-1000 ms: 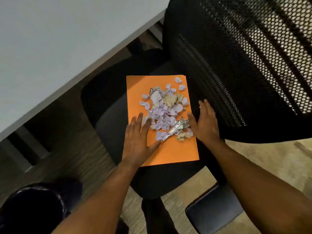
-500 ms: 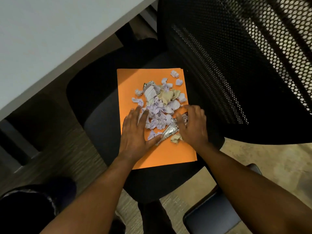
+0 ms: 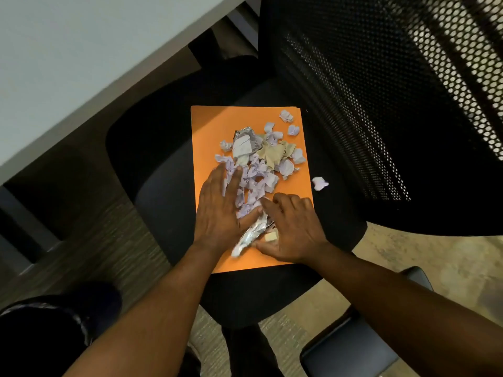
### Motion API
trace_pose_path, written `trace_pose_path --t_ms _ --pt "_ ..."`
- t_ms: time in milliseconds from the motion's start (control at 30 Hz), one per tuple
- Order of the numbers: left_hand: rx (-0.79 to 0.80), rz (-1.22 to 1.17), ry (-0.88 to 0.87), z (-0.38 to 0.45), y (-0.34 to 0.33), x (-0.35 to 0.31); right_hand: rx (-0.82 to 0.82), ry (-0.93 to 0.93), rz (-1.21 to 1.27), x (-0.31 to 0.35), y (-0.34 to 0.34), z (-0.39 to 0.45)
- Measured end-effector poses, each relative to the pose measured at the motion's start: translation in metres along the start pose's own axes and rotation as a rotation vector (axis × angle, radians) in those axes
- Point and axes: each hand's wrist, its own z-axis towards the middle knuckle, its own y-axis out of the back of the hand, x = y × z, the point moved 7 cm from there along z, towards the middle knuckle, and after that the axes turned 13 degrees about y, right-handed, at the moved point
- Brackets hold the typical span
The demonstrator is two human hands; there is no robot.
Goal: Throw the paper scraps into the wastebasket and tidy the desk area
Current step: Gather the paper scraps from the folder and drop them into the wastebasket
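Your left hand (image 3: 221, 210) lies flat and released on the paper scraps (image 3: 261, 161) heaped on an orange folder (image 3: 215, 126) on the chair seat (image 3: 163, 191); your right hand (image 3: 292, 232) curls, grasping a foil scrap (image 3: 251, 235); one scrap (image 3: 319, 183) lies right, off the folder.

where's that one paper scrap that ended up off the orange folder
In the head view, the stray scrap lies on the black chair seat, just off the right edge of the orange folder, up and right of the right hand.

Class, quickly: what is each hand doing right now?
Left hand: open, flat on the paper scraps.
Right hand: fingers curled over the foil scrap, not clearly gripping it.
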Motion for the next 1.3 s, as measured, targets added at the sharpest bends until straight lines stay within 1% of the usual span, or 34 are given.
trace_pose_path --t_ms 133,267,367,533,633,700,800,867,967,1100,1200,1300 --pt "0.018 0.188 -0.064 0.013 -0.011 -0.001 -0.038 0.087 -0.133 0.004 -0.008 0.008" --pt "-0.038 0.329 -0.186 0.020 -0.014 -0.012 -0.061 0.160 -0.142 0.001 -0.009 0.013" --pt "-0.059 0.337 -0.221 0.028 -0.013 -0.019 -0.074 0.196 -0.108 -0.004 -0.011 0.014" --pt "-0.067 0.263 -0.192 0.037 -0.012 -0.022 -0.163 0.183 0.004 -0.012 -0.003 0.017" --pt "-0.104 0.142 -0.156 0.040 -0.002 -0.024 -0.192 0.149 0.086 -0.017 0.009 0.013" --pt "-0.166 0.028 -0.121 0.038 0.009 -0.025 -0.235 0.116 0.095 -0.022 0.019 0.005" --pt "-0.284 -0.154 -0.058 0.034 0.031 -0.030 -0.358 0.036 0.102 -0.031 0.039 -0.005" --pt "-0.329 -0.276 -0.003 0.033 0.046 -0.036 -0.448 -0.008 0.114 -0.033 0.053 -0.010" --pt "-0.339 -0.455 0.056 0.029 0.067 -0.042 -0.562 -0.068 0.145 -0.029 0.071 -0.012" --pt "-0.350 -0.600 0.116 0.014 0.092 -0.037 -0.704 -0.164 0.186 -0.016 0.090 -0.006" --pt "-0.313 -0.712 0.228 -0.001 0.106 -0.020 -0.770 -0.156 0.217 0.008 0.098 0.008" --pt "-0.295 -0.857 0.367 -0.024 0.119 0.007 -0.793 -0.117 0.242 0.042 0.097 0.026"
